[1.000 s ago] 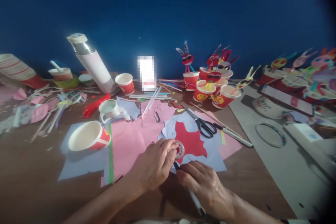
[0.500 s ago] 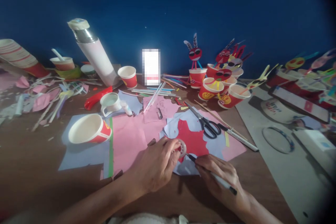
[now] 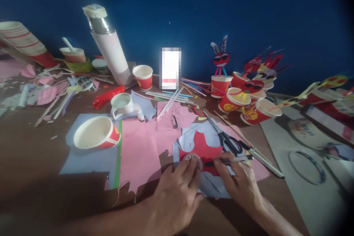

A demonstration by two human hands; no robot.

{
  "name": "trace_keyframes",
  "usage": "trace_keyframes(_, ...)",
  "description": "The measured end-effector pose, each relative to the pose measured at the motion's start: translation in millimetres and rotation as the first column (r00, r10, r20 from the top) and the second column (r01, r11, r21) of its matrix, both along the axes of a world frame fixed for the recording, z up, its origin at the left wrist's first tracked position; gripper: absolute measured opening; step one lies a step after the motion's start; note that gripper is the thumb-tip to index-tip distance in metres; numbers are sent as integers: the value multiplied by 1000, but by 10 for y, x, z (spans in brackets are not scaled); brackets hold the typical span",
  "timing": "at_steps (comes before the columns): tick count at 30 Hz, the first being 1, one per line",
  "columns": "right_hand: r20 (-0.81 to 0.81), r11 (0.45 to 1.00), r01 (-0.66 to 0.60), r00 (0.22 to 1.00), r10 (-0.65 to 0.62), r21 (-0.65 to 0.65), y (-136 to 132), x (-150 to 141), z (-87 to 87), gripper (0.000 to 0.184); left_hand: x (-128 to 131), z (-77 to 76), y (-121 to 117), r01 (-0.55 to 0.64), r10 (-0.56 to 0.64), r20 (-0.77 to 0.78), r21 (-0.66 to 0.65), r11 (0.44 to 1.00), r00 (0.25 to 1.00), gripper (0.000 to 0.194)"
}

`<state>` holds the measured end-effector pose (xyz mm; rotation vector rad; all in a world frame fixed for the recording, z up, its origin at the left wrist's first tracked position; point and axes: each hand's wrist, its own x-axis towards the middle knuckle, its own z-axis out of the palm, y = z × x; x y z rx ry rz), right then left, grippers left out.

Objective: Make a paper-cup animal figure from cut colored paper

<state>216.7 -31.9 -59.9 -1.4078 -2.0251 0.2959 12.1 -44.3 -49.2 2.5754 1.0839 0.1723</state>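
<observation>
My left hand (image 3: 179, 190) lies with its fingertips on a round pale disc (image 3: 197, 159) with small holes, holding it down on a sheet of cut red paper (image 3: 199, 143). The fingers cover part of the disc. In my right hand (image 3: 243, 182) is a black-and-white pen (image 3: 236, 159), pinched close to its tip. The pen is nearly level, its dark tip beside the disc's right edge over the red paper. Beneath the red sheet are light blue paper pieces (image 3: 211, 184). Black-handled scissors (image 3: 222, 134) rest just behind my right hand.
A paper cup (image 3: 96, 132) lies tilted on the left beside pink paper (image 3: 139, 151). Behind are a mug (image 3: 123, 104), a tall white flask (image 3: 112, 51) and an upright cup (image 3: 142, 77). Cups with paper figures (image 3: 221, 84) stand back right; paper scraps (image 3: 51, 92) litter the left.
The disc now lies flatter on the red paper under my left fingertips; before, they pinched its edge. The pen has swung from slanting down-right to nearly level. The view has shifted.
</observation>
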Motion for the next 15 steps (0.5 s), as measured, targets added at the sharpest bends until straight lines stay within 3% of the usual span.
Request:
trace_keyframes(7, 53, 1000, -23, 998, 23, -11, 248, -97, 72, 11, 20, -41, -18, 4, -3, -24, 39, 999, 1000, 51)
trace_keyframes(15, 53, 963, -170, 981, 185, -211, 569, -319, 189, 13, -20, -15, 2, 30, -31, 22, 31, 999, 999, 55)
